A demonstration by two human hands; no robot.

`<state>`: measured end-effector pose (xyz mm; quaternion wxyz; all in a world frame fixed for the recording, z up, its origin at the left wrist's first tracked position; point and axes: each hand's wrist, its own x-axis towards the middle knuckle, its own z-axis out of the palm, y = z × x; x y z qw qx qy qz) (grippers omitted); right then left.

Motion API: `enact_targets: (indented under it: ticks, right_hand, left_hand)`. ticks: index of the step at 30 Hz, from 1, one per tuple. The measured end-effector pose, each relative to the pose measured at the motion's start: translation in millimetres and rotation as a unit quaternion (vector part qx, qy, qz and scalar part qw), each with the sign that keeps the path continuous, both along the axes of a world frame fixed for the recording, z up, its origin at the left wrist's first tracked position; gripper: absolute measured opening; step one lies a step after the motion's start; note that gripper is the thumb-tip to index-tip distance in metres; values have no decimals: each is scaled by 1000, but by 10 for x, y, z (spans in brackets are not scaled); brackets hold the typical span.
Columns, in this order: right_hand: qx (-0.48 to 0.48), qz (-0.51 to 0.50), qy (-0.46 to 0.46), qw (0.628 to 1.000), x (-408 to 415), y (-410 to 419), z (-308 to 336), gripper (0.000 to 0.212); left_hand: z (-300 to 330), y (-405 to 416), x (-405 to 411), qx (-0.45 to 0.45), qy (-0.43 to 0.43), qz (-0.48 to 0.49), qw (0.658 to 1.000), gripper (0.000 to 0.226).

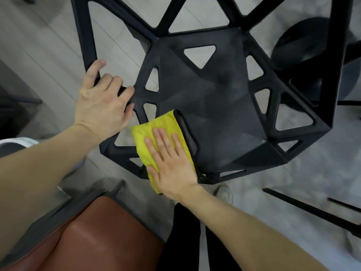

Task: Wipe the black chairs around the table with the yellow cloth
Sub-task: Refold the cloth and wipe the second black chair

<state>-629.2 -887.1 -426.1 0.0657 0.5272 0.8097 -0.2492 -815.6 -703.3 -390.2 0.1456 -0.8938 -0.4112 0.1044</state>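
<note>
A black chair (pixel 213 98) with triangular cut-outs fills the middle of the head view, seen from above. The yellow cloth (pixel 166 122) lies on the near left part of its seat. My right hand (pixel 172 163) presses flat on the cloth with straight fingers. My left hand (pixel 101 102) grips the chair's left frame bar, fingers curled over it and thumb along the outer leg.
A brown leather seat (pixel 91 237) with a grey frame stands close at the bottom left. A round black table base (pixel 304 42) sits at the upper right. Thin black chair legs (pixel 312 208) cross the grey floor at the right. My dark trouser leg (pixel 185 241) is below.
</note>
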Motion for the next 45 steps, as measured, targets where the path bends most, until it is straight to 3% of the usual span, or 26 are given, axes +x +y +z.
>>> enact_targets:
  ticks: [2,7,10,13,15,21,27,29,32,34,40,42,45]
  right_hand:
    - [25,26,15,999,302,172,-34,82]
    - [49,-190,-156,968,1846,978,-190,92]
    - [76,-248,-123,958,1193,755,-200,82]
    - [46,-183,-27,982,-171,187,-161,77]
    - [25,-199,-17,980,-546,85,-85,80]
    - [23,-149,-25,988,-230,-300,-14,71]
    - [87,-266,-57,958,193,1587,-382,66]
    - [89,-242,-56,965,106,1346,-365,65]
    - [27,-147,-24,988,-82,46,34,65]
    - [32,-106,-10,994,-30,-298,69,64]
    - [111,-260,-50,958,95,2075,-424,66]
    - [116,-251,-47,960,83,1869,-426,64]
    - [71,-174,-33,982,136,543,-117,63]
  left_hand:
    - [0,0,12,0,9,6,1000,41]
    - [-33,1,12,1,16,8,1000,46]
    - [-45,11,-2,13,9,2,1000,44]
    - [-42,34,-8,7,8,-4,1000,41]
    - [-16,33,2,-12,22,-6,1000,43]
    - [35,6,32,-33,37,12,999,46]
    - [-7,-3,26,-22,4,3,1000,42]
    - [-7,3,12,-34,16,5,999,44]
    - [18,7,31,-53,16,4,998,45]
    - [42,8,31,-58,18,10,998,45]
    - [13,8,20,-49,-12,3,999,44]
    - [8,-4,12,-50,-13,2,999,46]
    - [20,-10,26,-56,-18,6,998,48]
